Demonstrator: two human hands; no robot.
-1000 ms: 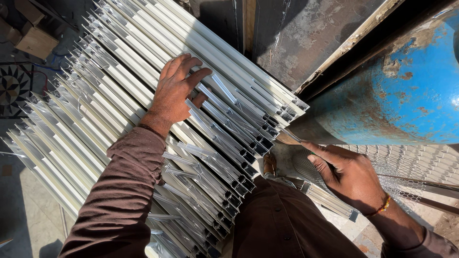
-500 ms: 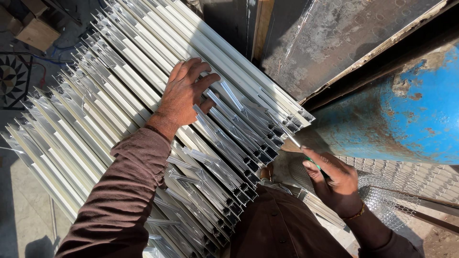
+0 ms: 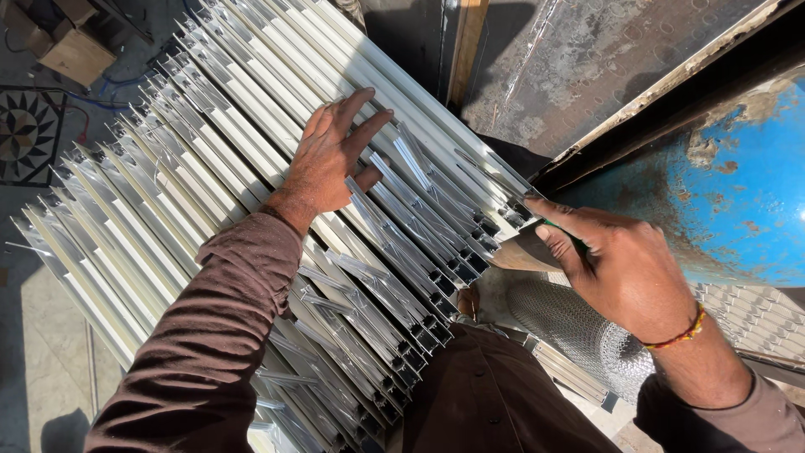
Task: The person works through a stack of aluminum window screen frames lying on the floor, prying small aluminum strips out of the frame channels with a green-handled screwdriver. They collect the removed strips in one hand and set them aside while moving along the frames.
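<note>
The left hand (image 3: 331, 159) lies flat, fingers spread open, on a slanted stack of pale aluminium profiles (image 3: 210, 193). The right hand (image 3: 620, 268) pinches a small tan piece (image 3: 524, 249) — right at the profiles' cut ends — beside a blue drum (image 3: 729, 193).

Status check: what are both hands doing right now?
Left hand flat on stacked aluminium profiles. Right hand pinching a small flat tool at their ends. Nothing between.
</note>
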